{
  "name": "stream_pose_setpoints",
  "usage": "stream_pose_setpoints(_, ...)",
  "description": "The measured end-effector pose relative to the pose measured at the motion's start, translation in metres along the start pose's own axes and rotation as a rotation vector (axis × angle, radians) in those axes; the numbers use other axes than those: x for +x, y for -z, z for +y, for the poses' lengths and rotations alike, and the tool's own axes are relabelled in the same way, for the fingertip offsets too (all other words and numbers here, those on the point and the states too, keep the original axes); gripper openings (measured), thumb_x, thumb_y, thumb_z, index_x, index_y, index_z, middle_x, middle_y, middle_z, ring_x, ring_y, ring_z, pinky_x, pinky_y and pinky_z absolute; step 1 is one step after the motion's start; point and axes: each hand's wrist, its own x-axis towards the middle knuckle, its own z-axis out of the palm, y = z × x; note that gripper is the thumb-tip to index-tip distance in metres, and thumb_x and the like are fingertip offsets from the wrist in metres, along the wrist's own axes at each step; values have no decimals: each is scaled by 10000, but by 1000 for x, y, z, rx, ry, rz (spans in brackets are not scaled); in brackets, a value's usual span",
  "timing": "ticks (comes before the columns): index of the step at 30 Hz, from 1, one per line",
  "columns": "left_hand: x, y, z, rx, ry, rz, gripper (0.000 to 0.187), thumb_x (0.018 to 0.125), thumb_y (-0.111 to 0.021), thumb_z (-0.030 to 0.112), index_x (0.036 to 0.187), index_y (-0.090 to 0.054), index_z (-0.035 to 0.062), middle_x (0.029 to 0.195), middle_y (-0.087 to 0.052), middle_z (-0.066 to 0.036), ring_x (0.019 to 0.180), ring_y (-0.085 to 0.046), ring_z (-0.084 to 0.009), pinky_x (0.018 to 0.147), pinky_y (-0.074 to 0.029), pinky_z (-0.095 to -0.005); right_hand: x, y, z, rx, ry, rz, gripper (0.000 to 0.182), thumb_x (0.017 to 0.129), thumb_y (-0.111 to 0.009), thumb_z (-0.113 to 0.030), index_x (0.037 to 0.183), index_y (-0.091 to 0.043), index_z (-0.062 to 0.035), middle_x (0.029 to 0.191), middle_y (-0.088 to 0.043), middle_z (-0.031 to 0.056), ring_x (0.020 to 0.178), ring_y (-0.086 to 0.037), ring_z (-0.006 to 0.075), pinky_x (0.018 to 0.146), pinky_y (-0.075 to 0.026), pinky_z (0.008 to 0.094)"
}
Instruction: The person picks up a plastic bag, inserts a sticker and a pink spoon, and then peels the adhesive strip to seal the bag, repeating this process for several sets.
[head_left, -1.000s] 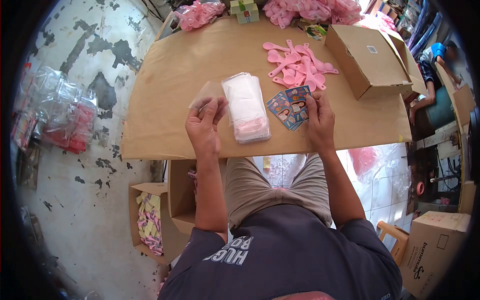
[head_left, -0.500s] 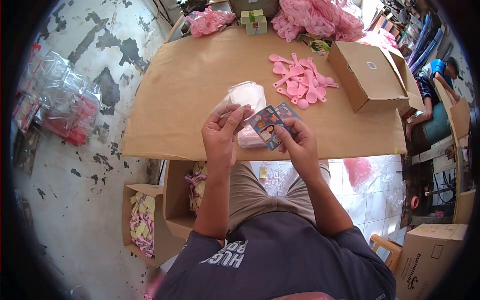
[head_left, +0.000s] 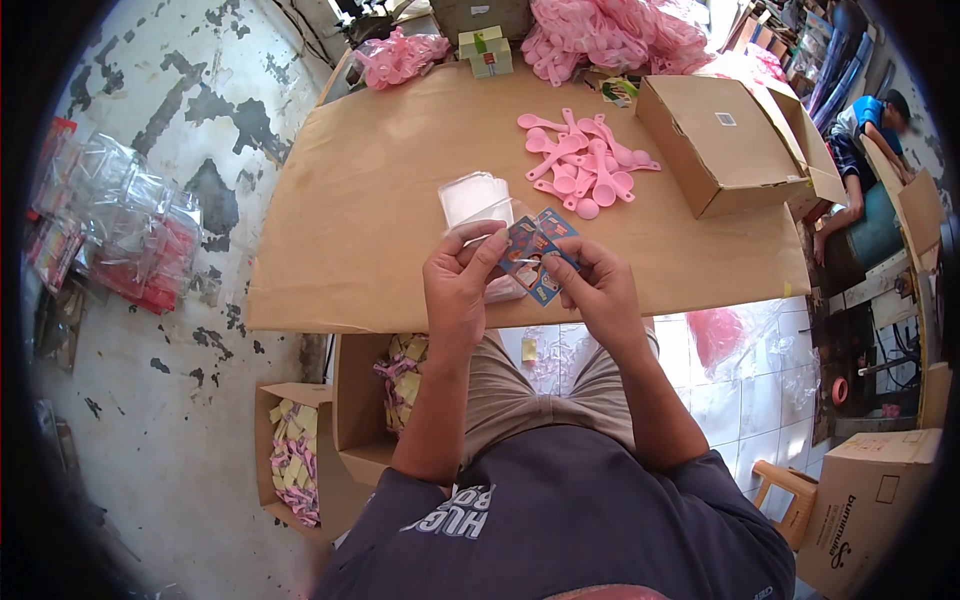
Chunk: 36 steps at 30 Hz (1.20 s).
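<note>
My left hand [head_left: 456, 290] pinches the edge of a small clear plastic bag [head_left: 520, 212] between thumb and fingers. My right hand [head_left: 602, 298] grips blue printed cards [head_left: 541, 262], its thumb lying on top. Part of the cards overlaps the clear bag, close to my left fingertips. Just beyond the left hand lies a stack of clear plastic bags [head_left: 472, 197], partly covered by that hand. A heap of pink measuring spoons [head_left: 585, 165] rests on the table farther back to the right.
Brown paper covers the table [head_left: 370, 200]. A cardboard box [head_left: 718, 145] stands at its right, with bagged pink spoons [head_left: 610, 40] at the back. Below left, an open carton [head_left: 292, 470] holds packed pieces. Another person [head_left: 868, 150] sits at far right.
My left hand has come right, closer to the cards, and the clear bag now overlaps them. The view has shifted slightly; the right hand keeps its grip.
</note>
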Motion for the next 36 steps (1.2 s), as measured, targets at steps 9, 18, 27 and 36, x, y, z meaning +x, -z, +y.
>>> stream_pose_setpoints(9, -8, -14, -7, 95, 88, -26, 234, 968, -705, 70, 1173, -659, -33, 1027, -756, -128, 880, -743, -160, 747, -627, -295, -4, 15, 0, 168, 15, 89, 200, 975, -728, -145, 1070, -630, 1, 849, -676, 15, 693, -619, 55, 611, -503, 205)
stream_pose_setpoints(18, -23, -31, -20, 88, -19, -74, 263, 962, -716, 59, 1201, -666, -40, 1111, -744, -103, 969, -703, -121, 853, -566, -253, -5, 2, 6, 160, 99, 148, 189, 974, -726, -138, 1069, -628, -7, 900, -683, 19, 768, -631, 60, 684, -517, 215)
stream_pose_setpoints(27, -29, -22, -8, -128, -28, -170, 658, 988, -602, -6, 1578, -317, 60, 1430, -564, -205, 1274, -593, -234, 1071, -507, -389, -18, -10, 10, 376, -46, 18, 190, 989, -680, -78, 1155, -664, 13, 1036, -718, 49, 901, -660, 69, 776, -566, 249)
stream_pose_setpoints(36, -19, -21, 0, -565, 21, -289, 633, 1028, -493, 64, 1607, -253, 156, 1340, -588, -264, 1224, -626, -337, 1068, -524, -530, -33, -37, 5, 147, -14, 92, 181, 954, -750, -139, 922, -591, -58, 820, -671, 10, 643, -585, 23, 499, -457, 197)
